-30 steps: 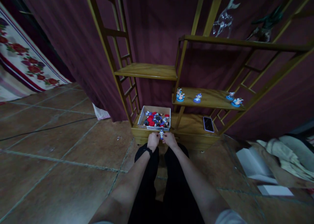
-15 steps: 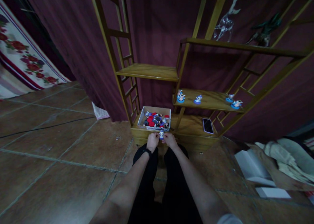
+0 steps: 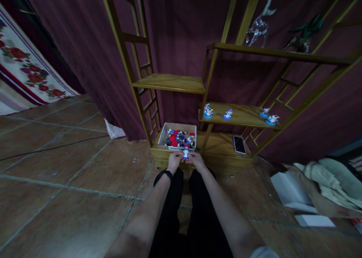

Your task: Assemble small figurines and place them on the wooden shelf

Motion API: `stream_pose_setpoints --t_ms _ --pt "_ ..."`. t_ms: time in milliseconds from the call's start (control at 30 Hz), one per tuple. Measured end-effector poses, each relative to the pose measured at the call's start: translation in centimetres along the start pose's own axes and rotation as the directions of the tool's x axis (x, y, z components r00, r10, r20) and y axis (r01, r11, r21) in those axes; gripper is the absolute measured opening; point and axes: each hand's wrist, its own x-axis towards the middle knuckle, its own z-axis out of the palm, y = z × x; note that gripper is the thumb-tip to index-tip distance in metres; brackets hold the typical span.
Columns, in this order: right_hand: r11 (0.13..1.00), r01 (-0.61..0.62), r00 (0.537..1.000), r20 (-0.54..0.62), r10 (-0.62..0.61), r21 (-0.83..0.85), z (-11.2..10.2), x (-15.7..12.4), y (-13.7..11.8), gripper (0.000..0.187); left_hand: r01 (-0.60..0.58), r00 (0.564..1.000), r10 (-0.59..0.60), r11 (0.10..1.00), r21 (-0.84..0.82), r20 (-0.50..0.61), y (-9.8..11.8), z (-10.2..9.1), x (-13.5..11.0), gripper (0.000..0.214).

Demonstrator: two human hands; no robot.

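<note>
Pinching a small purple-and-white figurine (image 3: 186, 153) upright between the left hand (image 3: 175, 161) and the right hand (image 3: 196, 160), gripping it from its two sides, and holding it just in front of the open box (image 3: 183, 127). Seeing inside this box a mixed heap (image 3: 175, 139) of small pieces, many of them red or purple, and to the right, on the raised shelf (image 3: 246, 117), five little figures (image 3: 227, 114), with a phone (image 3: 239, 144) lying below, flat on the cabinet top (image 3: 219, 144).
</note>
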Motion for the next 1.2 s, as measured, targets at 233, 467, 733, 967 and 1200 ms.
stream_pose_setpoints --t_ms 233,467,733,967,1200 --pt "0.999 -0.021 1.000 -0.016 0.022 0.028 0.1 -0.2 -0.6 0.013 0.034 0.999 -0.034 0.999 -0.018 0.002 -0.1 0.1 0.3 0.008" --pt "0.994 -0.041 0.999 -0.026 0.044 0.103 0.4 -0.7 -1.3 0.014 0.039 0.999 -0.040 0.995 -0.094 -0.008 -0.1 0.3 0.4 0.016" --pt "0.966 0.003 1.000 -0.027 0.004 0.257 0.3 -0.6 -1.3 0.013 0.055 0.998 -0.051 0.971 -0.233 0.027 0.5 0.6 -0.3 0.018" --pt "0.972 -0.004 0.999 -0.032 0.012 0.236 0.2 -0.6 -1.3 0.018 0.029 1.000 -0.031 0.975 -0.222 -0.005 0.6 0.6 -0.4 0.015" --pt "0.991 0.023 0.999 -0.049 -0.017 0.131 0.3 -0.2 -0.8 0.018 0.004 1.000 -0.005 0.989 -0.147 -0.007 0.5 0.4 -0.4 0.012"
